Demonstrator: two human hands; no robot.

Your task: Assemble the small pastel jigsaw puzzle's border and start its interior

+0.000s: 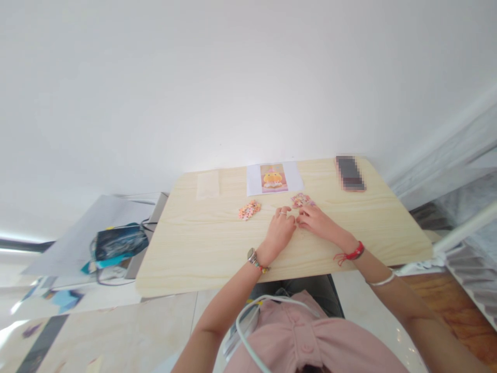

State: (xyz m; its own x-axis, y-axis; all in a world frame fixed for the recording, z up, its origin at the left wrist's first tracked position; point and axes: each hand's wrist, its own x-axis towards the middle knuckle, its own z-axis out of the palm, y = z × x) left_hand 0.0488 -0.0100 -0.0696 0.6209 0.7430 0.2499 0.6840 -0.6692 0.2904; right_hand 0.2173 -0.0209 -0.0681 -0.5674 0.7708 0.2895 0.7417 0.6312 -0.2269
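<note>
Two small heaps of colourful jigsaw puzzle pieces lie on the light wooden table. The left heap [249, 210] is mostly orange and pink. A more mixed heap [302, 200] is just beyond my right hand [321, 224], whose fingers partly cover its near edge. Close beside it, my left hand [280, 229] rests low over the table with its fingers curled. The fingertips of both hands nearly meet, the right ones drawn together as in a pinch. Whatever lies between the fingers is too small and hidden to name. A printed picture of a yellow figure [274, 179] lies behind the heaps.
A phone [350, 173] lies at the table's [186, 248] back right. At the back left is a pale flat sheet or packet [208, 185]. A white wall [248, 88] stands behind. Left of the table, a dark bag [121, 243] sits with cables. A white cable [248, 331] crosses my lap.
</note>
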